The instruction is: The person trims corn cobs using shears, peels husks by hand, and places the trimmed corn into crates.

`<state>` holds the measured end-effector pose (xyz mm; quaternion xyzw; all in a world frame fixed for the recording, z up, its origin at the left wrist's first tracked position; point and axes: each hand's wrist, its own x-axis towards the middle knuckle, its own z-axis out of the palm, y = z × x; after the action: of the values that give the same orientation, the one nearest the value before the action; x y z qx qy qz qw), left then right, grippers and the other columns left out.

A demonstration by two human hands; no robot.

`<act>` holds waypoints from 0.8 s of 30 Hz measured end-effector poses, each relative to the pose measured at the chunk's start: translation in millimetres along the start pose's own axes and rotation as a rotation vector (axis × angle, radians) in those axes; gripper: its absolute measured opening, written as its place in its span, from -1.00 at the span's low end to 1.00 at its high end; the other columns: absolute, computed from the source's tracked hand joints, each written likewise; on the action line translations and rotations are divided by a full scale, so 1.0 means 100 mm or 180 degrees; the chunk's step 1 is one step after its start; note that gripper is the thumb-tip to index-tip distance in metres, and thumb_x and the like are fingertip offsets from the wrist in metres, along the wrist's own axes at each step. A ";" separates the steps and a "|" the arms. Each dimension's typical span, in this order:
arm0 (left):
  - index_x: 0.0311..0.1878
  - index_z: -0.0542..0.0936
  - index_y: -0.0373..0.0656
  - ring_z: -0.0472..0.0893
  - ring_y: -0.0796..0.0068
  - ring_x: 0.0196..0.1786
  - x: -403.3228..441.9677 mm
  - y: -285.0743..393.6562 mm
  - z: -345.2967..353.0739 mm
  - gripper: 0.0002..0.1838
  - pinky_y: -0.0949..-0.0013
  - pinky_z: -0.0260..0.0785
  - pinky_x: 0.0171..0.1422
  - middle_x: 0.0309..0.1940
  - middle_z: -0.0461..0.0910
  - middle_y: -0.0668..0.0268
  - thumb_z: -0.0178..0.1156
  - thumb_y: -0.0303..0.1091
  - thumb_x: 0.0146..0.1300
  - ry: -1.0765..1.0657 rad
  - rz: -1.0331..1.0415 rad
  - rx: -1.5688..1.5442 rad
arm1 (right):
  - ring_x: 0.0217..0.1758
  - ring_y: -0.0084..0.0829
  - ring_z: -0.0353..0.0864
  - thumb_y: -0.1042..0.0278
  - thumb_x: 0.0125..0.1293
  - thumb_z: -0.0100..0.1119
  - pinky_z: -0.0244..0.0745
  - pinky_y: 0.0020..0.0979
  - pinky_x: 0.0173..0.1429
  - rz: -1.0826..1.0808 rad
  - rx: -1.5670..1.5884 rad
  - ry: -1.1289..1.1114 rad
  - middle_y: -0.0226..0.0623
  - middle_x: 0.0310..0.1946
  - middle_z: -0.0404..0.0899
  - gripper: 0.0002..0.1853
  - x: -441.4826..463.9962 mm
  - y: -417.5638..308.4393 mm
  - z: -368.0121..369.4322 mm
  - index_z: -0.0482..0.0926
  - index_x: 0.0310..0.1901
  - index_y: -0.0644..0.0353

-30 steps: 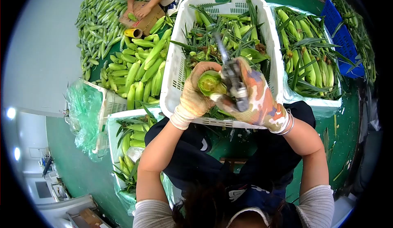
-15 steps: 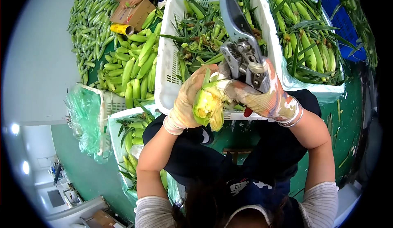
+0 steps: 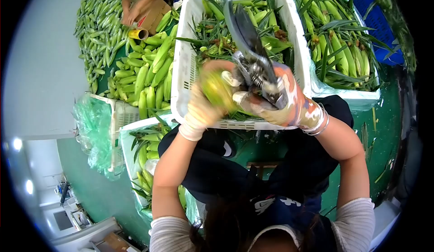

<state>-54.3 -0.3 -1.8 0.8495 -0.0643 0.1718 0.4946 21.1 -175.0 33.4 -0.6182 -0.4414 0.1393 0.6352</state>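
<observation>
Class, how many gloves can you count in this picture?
2: a motion-blurred glove on the left hand and a patterned glove on the right hand. Others could be hidden.

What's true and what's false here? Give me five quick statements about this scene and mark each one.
1. The right hand holds pruning shears. True.
2. The left hand is empty. False: it holds an ear of corn, blurred here.
3. Both hands are bare. False: both wear gloves.
4. A yellow roll lies by the cardboard box. True.
5. The blue crate stands at the left of the picture. False: it is at the upper right.
</observation>
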 end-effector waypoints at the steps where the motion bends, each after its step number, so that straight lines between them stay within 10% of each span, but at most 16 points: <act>1: -0.02 0.48 -0.19 0.54 0.42 -0.08 0.09 -0.10 -0.07 -0.67 0.34 0.37 0.13 -0.17 0.54 0.27 0.26 -0.36 0.16 0.0451 -0.0966 -0.1285 | -0.30 -0.39 0.54 0.46 0.06 0.25 0.48 -0.43 -0.10 0.0187 0.0545 0.0040 -0.29 -0.29 0.49 -0.65 -0.01 0.04 0.03 0.48 -0.08 0.27; 2: -0.13 0.51 -0.19 0.56 0.30 -0.13 0.14 -0.28 -0.14 -0.68 0.24 0.40 0.14 -0.23 0.57 0.25 0.30 -0.21 0.15 0.1196 -0.1518 -0.3364 | -0.30 -0.48 0.52 0.44 0.08 0.27 0.47 -0.45 -0.10 0.0368 0.1093 0.0113 -0.35 -0.29 0.50 -0.64 -0.02 0.07 0.06 0.46 -0.07 0.27; 5: -0.28 0.53 -0.14 0.56 0.20 -0.12 0.18 -0.61 -0.60 -0.66 0.13 0.41 0.13 -0.30 0.59 0.20 0.31 -0.06 0.11 0.1824 -0.1417 -0.4760 | -0.26 -0.58 0.47 0.38 0.08 0.34 0.44 -0.53 -0.12 0.1218 0.1215 0.0070 -0.47 -0.32 0.48 -0.55 0.02 0.12 -0.04 0.38 -0.02 0.28; 11: -0.33 0.53 -0.11 0.55 0.23 -0.15 0.19 -0.84 -0.93 -0.67 0.12 0.38 0.14 -0.31 0.58 0.22 0.32 -0.05 0.10 0.2757 -0.0810 -0.4813 | -0.13 -0.27 0.49 -0.03 0.01 0.37 0.42 -0.35 0.04 0.2101 0.0111 -0.0812 -0.10 -0.28 0.48 -0.32 -0.34 0.83 0.49 0.31 -0.04 0.33; 13: -0.31 0.52 -0.11 0.54 0.25 -0.16 0.20 -0.81 -0.91 -0.67 0.14 0.37 0.14 -0.29 0.58 0.24 0.31 -0.04 0.11 0.2804 -0.0818 -0.4899 | -0.17 -0.38 0.45 0.11 0.03 0.41 0.44 -0.37 -0.02 0.2196 -0.0480 -0.0802 -0.23 -0.26 0.44 -0.28 -0.26 0.67 0.60 0.28 0.12 0.30; 14: -0.31 0.52 -0.10 0.54 0.26 -0.16 0.20 -0.80 -0.88 -0.66 0.16 0.38 0.14 -0.30 0.58 0.25 0.31 -0.04 0.11 0.2906 -0.0899 -0.4721 | -0.13 -0.09 0.54 -0.10 -0.03 0.35 0.47 -0.26 -0.01 0.1915 -0.0372 -0.0609 0.15 -0.18 0.50 -0.20 -0.26 0.74 0.65 0.27 0.02 0.44; 15: -0.30 0.51 -0.10 0.54 0.27 -0.16 0.20 -0.78 -0.85 -0.66 0.18 0.38 0.13 -0.30 0.58 0.26 0.31 -0.03 0.11 0.2996 -0.0976 -0.4534 | -0.16 -0.39 0.41 0.02 0.03 0.39 0.41 -0.36 -0.03 0.2192 -0.0569 -0.0411 -0.19 -0.22 0.43 -0.20 -0.18 0.68 0.69 0.24 0.13 0.44; 21: -0.11 0.50 -0.12 0.52 0.30 -0.06 0.15 -0.82 -0.67 -0.60 0.18 0.32 0.22 -0.18 0.56 0.25 0.33 -0.08 0.09 0.2622 -0.0990 -0.4712 | -0.29 -0.53 0.43 0.21 0.10 0.37 0.41 -0.49 -0.14 0.1902 0.0319 -0.0126 -0.35 -0.35 0.47 -0.56 0.18 0.88 0.54 0.41 -0.14 0.30; 24: -0.13 0.51 -0.14 0.50 0.28 0.00 0.16 -0.82 -0.64 -0.66 0.19 0.33 0.23 -0.20 0.54 0.26 0.26 -0.11 0.18 0.3059 -0.0424 -0.3829 | -0.63 -0.59 0.42 0.34 0.14 0.32 0.33 -0.52 -0.54 0.2367 0.0442 0.0102 -0.43 -0.59 0.47 -0.77 0.15 0.84 0.41 0.48 -0.29 0.24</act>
<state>-31.3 97.7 -34.5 0.2687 0.1264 0.4271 0.8540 30.7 -120.4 -43.8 -0.6939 -0.1663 0.3803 0.5884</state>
